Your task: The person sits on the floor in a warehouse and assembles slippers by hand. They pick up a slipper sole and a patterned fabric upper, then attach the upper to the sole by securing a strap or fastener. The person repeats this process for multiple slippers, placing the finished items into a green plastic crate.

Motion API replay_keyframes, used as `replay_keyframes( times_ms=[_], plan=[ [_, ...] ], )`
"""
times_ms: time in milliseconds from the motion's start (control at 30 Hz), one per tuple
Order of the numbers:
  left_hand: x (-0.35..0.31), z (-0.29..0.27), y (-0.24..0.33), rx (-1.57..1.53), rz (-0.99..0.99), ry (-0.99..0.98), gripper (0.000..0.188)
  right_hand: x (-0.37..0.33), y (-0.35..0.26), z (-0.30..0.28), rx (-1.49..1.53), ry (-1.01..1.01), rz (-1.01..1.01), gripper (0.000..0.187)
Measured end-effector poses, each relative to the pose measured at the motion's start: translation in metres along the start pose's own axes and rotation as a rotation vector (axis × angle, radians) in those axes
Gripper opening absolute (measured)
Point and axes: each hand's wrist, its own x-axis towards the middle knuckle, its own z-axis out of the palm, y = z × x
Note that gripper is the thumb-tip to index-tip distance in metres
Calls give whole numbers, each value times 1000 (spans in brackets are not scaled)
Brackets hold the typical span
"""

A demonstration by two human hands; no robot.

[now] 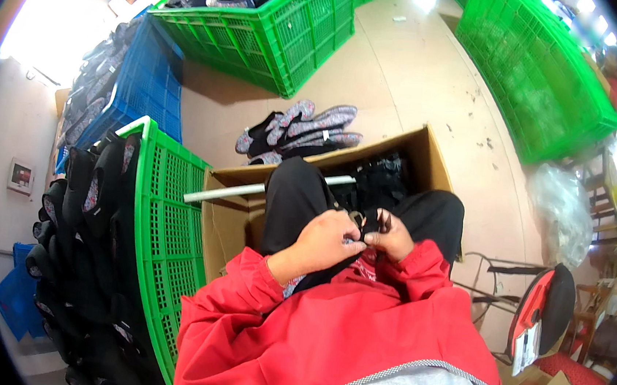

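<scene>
Over my lap, my left hand (325, 239) and my right hand (390, 236) are close together, fingers bent and pinching. Both grip a black cloth shoe with a floral lining (293, 285), mostly covered by my hands and sleeve. A small dark loop, like a strap end (356, 217), sticks up between the fingertips; its exact form is too small to tell. Between and beyond my knees stands an open cardboard box (440, 160) with black items (383, 181) inside. A white rod (231, 193) lies across the box, passing behind my left knee.
A pile of black shoes with floral insoles (318, 127) lies on the floor behind the box. Shoes fill the green crate (165, 239) at my left, the blue crate (149, 83) and the far green crate (284, 51). At right are another green crate (538, 80), a plastic bag (562, 207) and a stool (559, 306).
</scene>
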Motion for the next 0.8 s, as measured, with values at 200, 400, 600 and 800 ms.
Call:
replay_keyframes(
  times_ms=[200, 400, 600, 800],
  plan=[
    [10, 13, -6, -97, -88, -205, 15, -2, -29, -16, -325, -149, 71, 30],
    [15, 28, -7, -149, -171, -320, 18, -9, -62, -29, -470, -85, 87, 28],
    [15, 28, -6, -235, -320, -249, 19, -12, -70, -32, -461, 29, -1, 27],
    [13, 29, -15, -277, -471, -176, 21, -17, -68, -37, -254, 459, -75, 19]
  ],
)
